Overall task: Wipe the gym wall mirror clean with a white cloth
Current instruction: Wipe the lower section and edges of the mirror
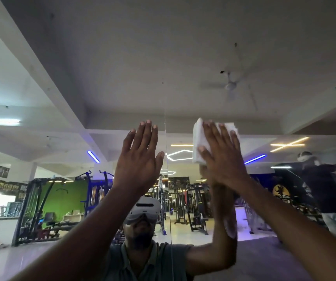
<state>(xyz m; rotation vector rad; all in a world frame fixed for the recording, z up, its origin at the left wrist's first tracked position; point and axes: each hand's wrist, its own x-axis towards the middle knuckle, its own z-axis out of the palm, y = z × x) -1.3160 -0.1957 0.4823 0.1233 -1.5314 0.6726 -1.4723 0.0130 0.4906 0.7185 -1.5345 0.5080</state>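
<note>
The wall mirror (65, 199) fills the lower half of the view and reflects the gym behind me. My right hand (221, 153) presses a folded white cloth (199, 138) flat against the glass near the mirror's top edge, fingers straight and spread over it. My left hand (140, 157) lies flat on the glass to the left of a vertical seam (168, 199) between two mirror panels, fingers straight, holding nothing. Both arms reach up from the bottom of the frame.
Above the mirror is a white ceiling with a spinning fan (231, 86). The glass reflects weight machines (47, 207), my own reflection with a headset (144, 209), and another person (323, 185) at the right.
</note>
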